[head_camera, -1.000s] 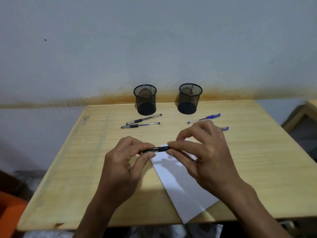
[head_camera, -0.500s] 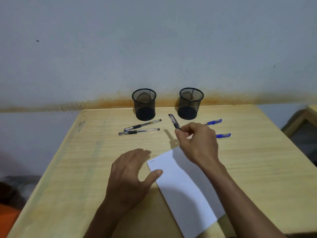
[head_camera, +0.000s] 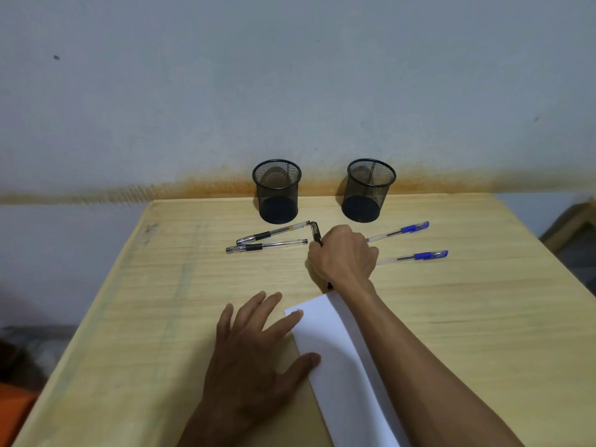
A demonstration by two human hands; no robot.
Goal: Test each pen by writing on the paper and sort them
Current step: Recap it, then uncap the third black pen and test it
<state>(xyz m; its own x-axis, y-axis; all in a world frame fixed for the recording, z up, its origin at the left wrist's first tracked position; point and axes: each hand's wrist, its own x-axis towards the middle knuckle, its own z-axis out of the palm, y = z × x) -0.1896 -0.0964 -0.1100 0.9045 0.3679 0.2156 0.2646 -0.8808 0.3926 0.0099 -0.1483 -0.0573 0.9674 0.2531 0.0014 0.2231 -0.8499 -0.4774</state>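
Observation:
My right hand [head_camera: 343, 254] grips a black pen [head_camera: 315, 232] low over the table, its top end pointing toward the two black mesh cups [head_camera: 277, 191] [head_camera: 368, 190]. The pen's lower end shows as a dark tip below my wrist. My left hand [head_camera: 258, 340] lies flat with spread fingers, index finger and thumb pressing the left edge of the white paper [head_camera: 335, 356]. A small scribble marks the paper's top left corner. Two black-grip pens [head_camera: 272, 233] [head_camera: 266, 246] lie left of my right hand, two blue-capped pens [head_camera: 400, 231] [head_camera: 416, 256] to its right.
The wooden table [head_camera: 161, 301] stands against a grey wall with an orange stain line. Its left and right edges drop to the floor. A wooden piece of furniture [head_camera: 571, 227] shows at the far right, something orange [head_camera: 13, 411] at the lower left.
Both hands held the black pen over the paper a second ago. My left hand let go and settled flat on the paper's edge. My right hand carried the pen forward and lowered it toward the table.

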